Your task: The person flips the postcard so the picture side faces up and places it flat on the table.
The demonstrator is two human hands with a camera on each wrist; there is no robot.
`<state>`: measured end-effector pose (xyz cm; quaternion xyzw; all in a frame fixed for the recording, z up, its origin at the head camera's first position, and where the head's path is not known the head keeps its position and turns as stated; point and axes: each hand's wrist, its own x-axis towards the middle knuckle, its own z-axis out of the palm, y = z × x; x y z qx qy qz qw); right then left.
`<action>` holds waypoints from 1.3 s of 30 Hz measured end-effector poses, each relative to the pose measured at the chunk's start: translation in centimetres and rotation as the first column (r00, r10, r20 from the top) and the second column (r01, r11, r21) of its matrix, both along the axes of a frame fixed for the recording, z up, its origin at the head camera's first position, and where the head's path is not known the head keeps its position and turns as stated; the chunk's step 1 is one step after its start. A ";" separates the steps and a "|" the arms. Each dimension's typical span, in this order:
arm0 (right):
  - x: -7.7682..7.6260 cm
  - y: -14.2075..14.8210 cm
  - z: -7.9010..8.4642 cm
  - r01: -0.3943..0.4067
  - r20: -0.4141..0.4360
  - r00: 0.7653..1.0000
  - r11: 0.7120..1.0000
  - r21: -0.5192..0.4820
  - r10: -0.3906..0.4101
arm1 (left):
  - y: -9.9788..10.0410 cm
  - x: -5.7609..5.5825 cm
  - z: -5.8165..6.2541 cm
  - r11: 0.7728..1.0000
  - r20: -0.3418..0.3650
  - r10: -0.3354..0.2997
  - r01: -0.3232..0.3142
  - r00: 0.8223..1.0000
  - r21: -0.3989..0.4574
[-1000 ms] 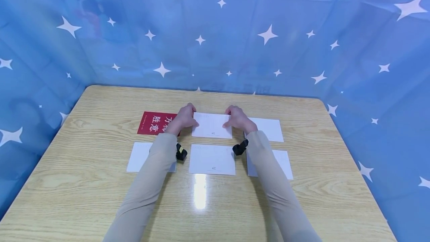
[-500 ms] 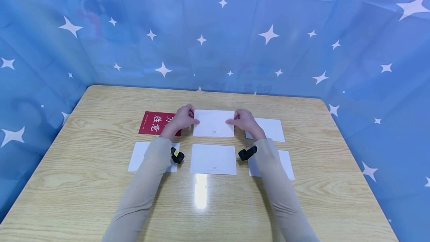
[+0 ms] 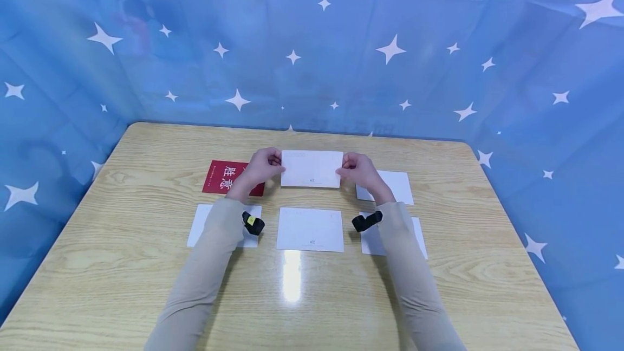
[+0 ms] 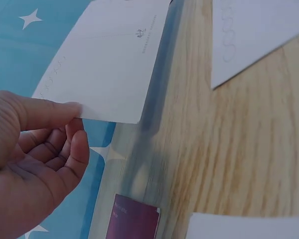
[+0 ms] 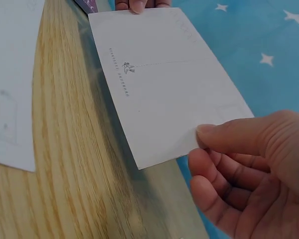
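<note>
L hand [image 3: 263, 166] pinches one short edge of a white postcard [image 3: 312, 168] btwn thumb & curled fingers, R hand [image 3: 359, 168] pinching the opp. short edge the same way, so the card is held up off the wood-grain table [image 3: 97, 264], nr its far side. Red card w/ white Chinese chars [image 3: 219, 177] lies L of it, partly behind the L hand/wrist; white card [image 3: 397, 186] lies R, partly behind the R wrist. Nearer row: white postcard w/ small emblem [image 3: 310, 229] in ctr, a white card each side, both partly hidden by the forearms.
</note>
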<state>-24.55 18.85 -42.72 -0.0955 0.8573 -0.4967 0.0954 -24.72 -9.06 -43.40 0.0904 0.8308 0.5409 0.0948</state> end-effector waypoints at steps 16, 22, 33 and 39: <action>0.3 0.1 0.6 0.017 0.006 1.000 1.000 -0.016 -0.017 | -0.2 0.0 0.2 0.999 -0.031 0.011 -0.010 0.999 0.038; 0.4 0.3 0.6 0.049 -0.017 0.999 0.999 -0.019 -0.049 | -0.4 0.1 0.0 0.999 -0.045 0.022 -0.020 0.999 0.051; 0.5 1.0 -0.6 0.015 -0.002 1.000 0.994 -0.104 -0.015 | -0.9 0.7 -0.3 0.997 0.033 -0.019 0.016 0.999 0.081; 0.8 1.1 -0.6 0.063 0.045 0.997 0.996 -0.062 -0.060 | -1.0 0.9 -0.6 0.996 0.055 -0.033 0.028 0.998 0.085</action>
